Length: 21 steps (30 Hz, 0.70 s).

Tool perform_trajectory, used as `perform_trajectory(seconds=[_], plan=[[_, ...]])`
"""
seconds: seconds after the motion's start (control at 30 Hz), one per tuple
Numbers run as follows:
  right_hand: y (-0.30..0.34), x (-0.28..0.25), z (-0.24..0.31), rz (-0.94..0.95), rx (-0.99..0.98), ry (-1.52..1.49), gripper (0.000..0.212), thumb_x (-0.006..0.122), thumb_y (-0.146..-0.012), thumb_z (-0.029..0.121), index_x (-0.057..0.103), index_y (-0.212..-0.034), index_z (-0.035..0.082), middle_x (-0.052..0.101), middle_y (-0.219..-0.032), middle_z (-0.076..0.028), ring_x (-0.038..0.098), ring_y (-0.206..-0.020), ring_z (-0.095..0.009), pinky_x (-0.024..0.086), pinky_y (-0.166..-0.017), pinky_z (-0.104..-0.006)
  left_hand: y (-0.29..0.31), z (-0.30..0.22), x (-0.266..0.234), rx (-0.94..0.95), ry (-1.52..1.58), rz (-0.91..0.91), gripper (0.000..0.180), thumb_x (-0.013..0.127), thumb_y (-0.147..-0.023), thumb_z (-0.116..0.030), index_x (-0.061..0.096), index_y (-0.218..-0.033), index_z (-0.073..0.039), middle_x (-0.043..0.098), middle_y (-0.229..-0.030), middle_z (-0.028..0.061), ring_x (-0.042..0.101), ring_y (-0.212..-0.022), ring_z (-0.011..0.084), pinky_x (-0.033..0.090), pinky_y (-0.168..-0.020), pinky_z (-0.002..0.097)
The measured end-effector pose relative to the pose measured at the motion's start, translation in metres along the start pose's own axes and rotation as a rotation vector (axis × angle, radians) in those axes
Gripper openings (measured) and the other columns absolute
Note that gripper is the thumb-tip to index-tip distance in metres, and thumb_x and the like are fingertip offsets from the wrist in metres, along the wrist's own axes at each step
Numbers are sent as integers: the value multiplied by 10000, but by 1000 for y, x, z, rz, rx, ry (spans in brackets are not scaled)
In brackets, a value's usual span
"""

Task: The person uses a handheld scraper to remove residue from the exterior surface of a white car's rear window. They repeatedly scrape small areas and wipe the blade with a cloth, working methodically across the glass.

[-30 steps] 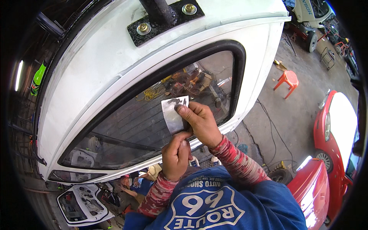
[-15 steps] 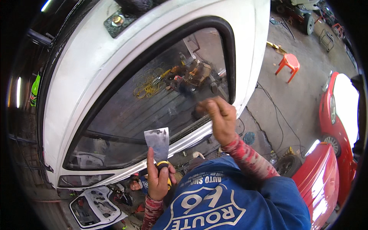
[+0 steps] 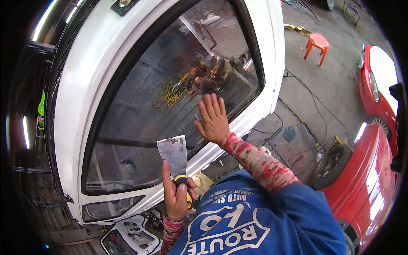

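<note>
with your left hand (image 3: 176, 203), you are grasping a yellow-and-black-handled scraper with a broad grey metal blade (image 3: 173, 153), raised before a black-rimmed dark glass window (image 3: 140, 106). your right hand (image 3: 213, 121) is opening flat over the glass, fingers holding nothing; contact is unclear. residue is darkening the blade, suggesting work underway; what is remaining you cannot tell. white lettering is showing on your blue cloth shirt (image 3: 293, 216).
</note>
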State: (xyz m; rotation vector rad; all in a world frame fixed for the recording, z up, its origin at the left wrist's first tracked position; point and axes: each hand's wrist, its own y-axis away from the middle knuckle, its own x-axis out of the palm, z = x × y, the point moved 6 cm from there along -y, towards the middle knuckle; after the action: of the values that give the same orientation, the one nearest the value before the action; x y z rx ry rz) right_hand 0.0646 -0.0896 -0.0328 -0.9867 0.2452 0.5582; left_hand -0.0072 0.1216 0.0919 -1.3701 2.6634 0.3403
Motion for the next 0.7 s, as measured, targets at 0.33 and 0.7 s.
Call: perform_trajectory(seconds=[0.33,0.7], plan=[[16,-58,5,-382,374,-198,340,636,-925,101,655,-1261,55,688,-1204,-176,653,-1126,-361,506,-950,-459,30,20,-47,56,-157,100,770,437,-997,-64,36,-1650,-146,616,-968,144,599,-631,118,530,-587,250],[4,-29,59,-158,231,-55,693,659,-910,158,409,-1546,47,348,-1633,-175,309,-1517,-377,307,-1203,-507,18,10,-57,-15,134,266,333,508,-996,-154,435,-1281,1,608,-992,133,613,-695,145,522,-617,271]])
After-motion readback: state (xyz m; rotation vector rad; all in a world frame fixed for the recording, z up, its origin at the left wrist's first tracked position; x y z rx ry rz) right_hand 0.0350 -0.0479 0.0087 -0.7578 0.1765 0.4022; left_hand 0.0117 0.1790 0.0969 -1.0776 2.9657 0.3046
